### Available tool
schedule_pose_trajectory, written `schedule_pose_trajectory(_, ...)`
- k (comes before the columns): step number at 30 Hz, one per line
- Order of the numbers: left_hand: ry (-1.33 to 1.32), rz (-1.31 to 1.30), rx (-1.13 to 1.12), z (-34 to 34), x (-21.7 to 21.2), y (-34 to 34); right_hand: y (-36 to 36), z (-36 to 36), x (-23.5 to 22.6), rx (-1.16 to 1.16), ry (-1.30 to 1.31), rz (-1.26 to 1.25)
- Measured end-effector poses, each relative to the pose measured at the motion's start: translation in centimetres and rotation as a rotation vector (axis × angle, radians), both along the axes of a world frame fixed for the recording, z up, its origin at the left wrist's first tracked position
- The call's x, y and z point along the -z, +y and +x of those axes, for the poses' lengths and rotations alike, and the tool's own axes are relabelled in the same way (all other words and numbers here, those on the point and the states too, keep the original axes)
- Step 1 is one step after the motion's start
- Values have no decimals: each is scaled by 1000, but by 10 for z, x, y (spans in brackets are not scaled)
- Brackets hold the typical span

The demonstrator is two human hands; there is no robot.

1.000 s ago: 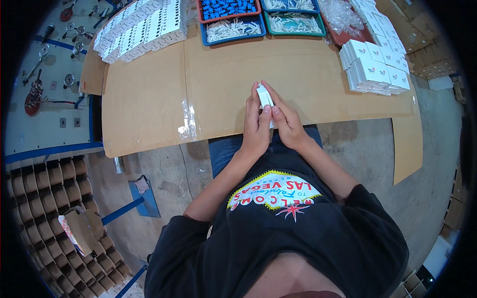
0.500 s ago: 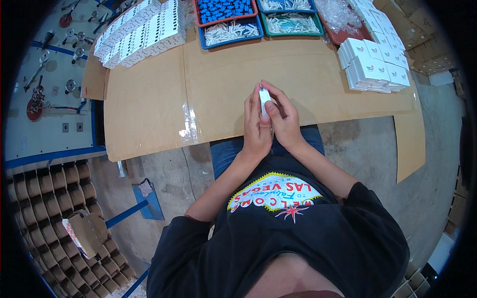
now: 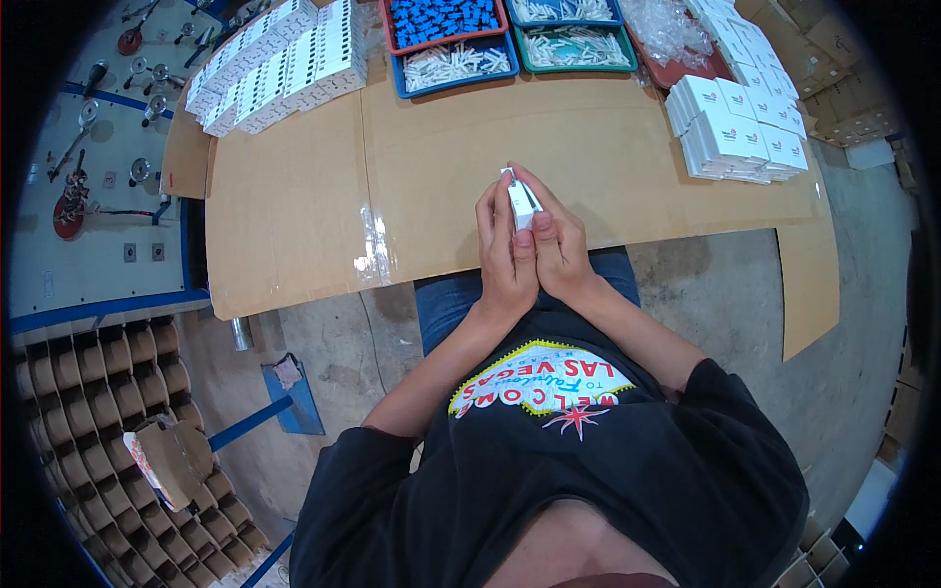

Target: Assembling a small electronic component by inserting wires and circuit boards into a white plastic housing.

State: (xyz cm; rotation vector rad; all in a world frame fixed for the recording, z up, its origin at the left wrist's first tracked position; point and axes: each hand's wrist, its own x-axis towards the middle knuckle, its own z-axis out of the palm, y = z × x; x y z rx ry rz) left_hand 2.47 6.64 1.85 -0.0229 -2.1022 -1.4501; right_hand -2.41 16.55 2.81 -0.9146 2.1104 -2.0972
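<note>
Snugly cupped hands [image 3: 505,265] [image 3: 564,253], white box [image 3: 523,208], lettered shirt [image 3: 578,456]

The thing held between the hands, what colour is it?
The held thing is mostly white, best seen in the head view.

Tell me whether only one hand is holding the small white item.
No, the left hand and right hand hold the small white item together.

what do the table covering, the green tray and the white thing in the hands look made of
Table covering: apparently matt cardboard, by its brown colour and seam, with glossy clear tape. Green tray: likely smooth plastic, given its even colour and rounded corners. White thing: smooth, card or plastic; its flat white sides fit either.
</note>
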Motion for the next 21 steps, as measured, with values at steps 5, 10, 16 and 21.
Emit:
schedule_pose_trajectory(5, 64, -111, 5, -2, 2, -10, -2, -9, -11, -33, -277, -194)
schedule_pose_trajectory(10, 113, -158, 51, -2, 3, -14, -2, -7, -36, -183, -849, -107)
schedule_pose_trajectory(16, 51, -24, -104, -8, -2, -12, -16, 7, -26, -151, -760, -227)
schedule_pose_trajectory(21, 132, 47, -114, -12, 6, -17, -24, 14, -33, -87, -646, -85)
